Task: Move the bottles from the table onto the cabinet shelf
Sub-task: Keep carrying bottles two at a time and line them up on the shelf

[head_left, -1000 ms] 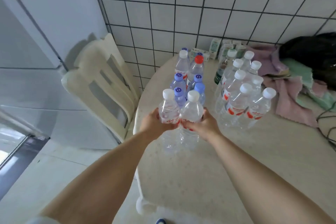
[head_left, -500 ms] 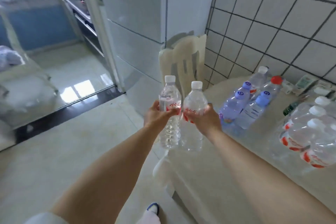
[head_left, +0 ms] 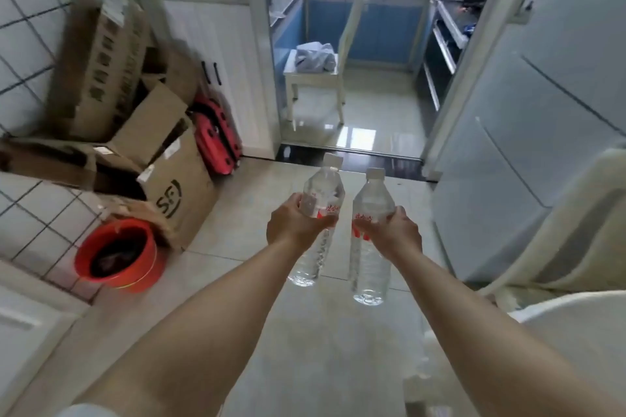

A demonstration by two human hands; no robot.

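A tiled floor (head_left: pixel 237 220) runs ahead toward a kitchen doorway, cardboard boxes (head_left: pixel 128 132) stacked at left. The left hand (head_left: pixel 293 225) grips one bottle (head_left: pixel 320 213) and the right hand (head_left: pixel 394 232) grips another (head_left: pixel 371 237), both upright, held side by side over the floor. No cabinet shelf is in view, so it probably lies further round.

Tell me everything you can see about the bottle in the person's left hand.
The left bottle is clear plastic with a white screw cap, a ribbed lower body and a label with red print round its middle. It looks full of clear water. It is held in the air over the tiled floor, tilted slightly with its cap to the right. The left hand grips its middle. It is apart from the other bottle.
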